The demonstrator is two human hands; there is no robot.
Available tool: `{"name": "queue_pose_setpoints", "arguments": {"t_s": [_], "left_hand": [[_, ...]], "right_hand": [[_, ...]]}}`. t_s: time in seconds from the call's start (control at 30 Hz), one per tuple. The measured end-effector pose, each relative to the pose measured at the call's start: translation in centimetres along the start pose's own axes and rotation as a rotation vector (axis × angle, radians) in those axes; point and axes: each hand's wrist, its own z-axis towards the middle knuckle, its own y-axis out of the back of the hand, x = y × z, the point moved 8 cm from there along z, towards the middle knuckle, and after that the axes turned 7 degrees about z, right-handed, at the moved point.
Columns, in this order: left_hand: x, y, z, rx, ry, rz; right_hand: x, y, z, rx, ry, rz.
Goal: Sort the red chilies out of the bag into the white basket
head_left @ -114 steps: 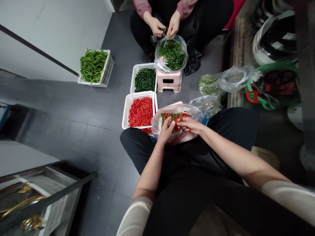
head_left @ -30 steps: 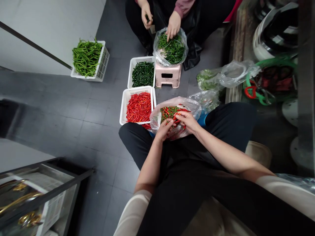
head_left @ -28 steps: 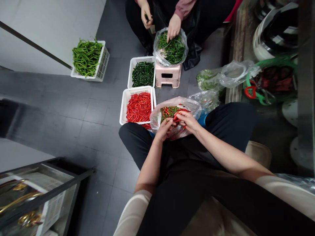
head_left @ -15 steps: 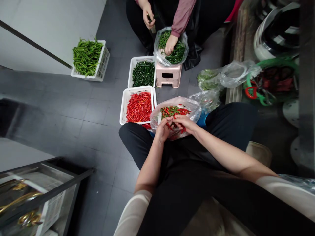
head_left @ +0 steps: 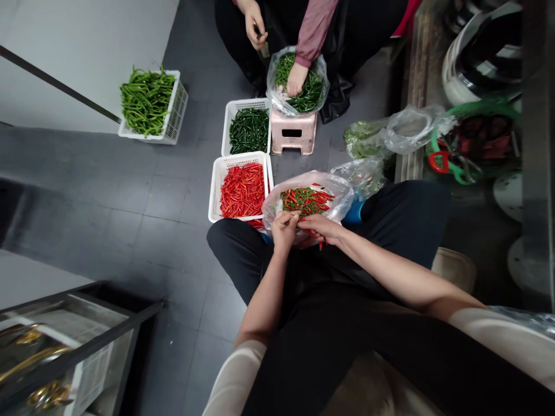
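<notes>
Both hands meet at the near edge of the clear plastic bag [head_left: 342,193] of red chilies [head_left: 309,199], which sits at the person's knees. The left hand [head_left: 284,227] is curled nearly closed, its fingertips pinched on something small that I cannot identify. The right hand [head_left: 323,227] is closed around a few red chilies, with 1 tip hanging below it. Just left of the bag stands a white basket [head_left: 214,188] of red chilies.
</notes>
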Motion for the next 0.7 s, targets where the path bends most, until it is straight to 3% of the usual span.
{"name": "queue_pose_setpoints", "arguments": {"t_s": [0.1,0.23,0.33,0.43,0.53,0.6,0.7], "left_hand": [[1.1,-0.4,0.1,-0.039,0.166,-0.197],[3.5,-2.1,-0.5,0.202,0.552,-0.520],[3.6,-2.2,-0.4,0.355,0.612,-0.495],[3.0,-2.8,0.9,0.490,0.476,-0.142],[0.9,-4.6,4.2,0.436,0.125,0.358],[-0.3,-7.4,6.4,0.422,-0.059,0.543],[0.4,-12.2,9.5,0.493,-0.032,0.471]], "right_hand": [[-0.2,-0.5,0.4,-0.009,0.061,-0.008],[3.3,-1.0,-0.8,0.033,0.451,-0.552],[4.8,-1.6,-2.5,0.147,0.627,-0.934],[5.4,-1.1,-3.6,0.217,0.620,-0.994],[5.7,0.2,-4.2,0.212,0.553,-0.804],[5.2,0.8,-4.4,0.237,0.482,-0.656],[3.8,1.1,-4.8,0.273,0.408,-0.538]]}}
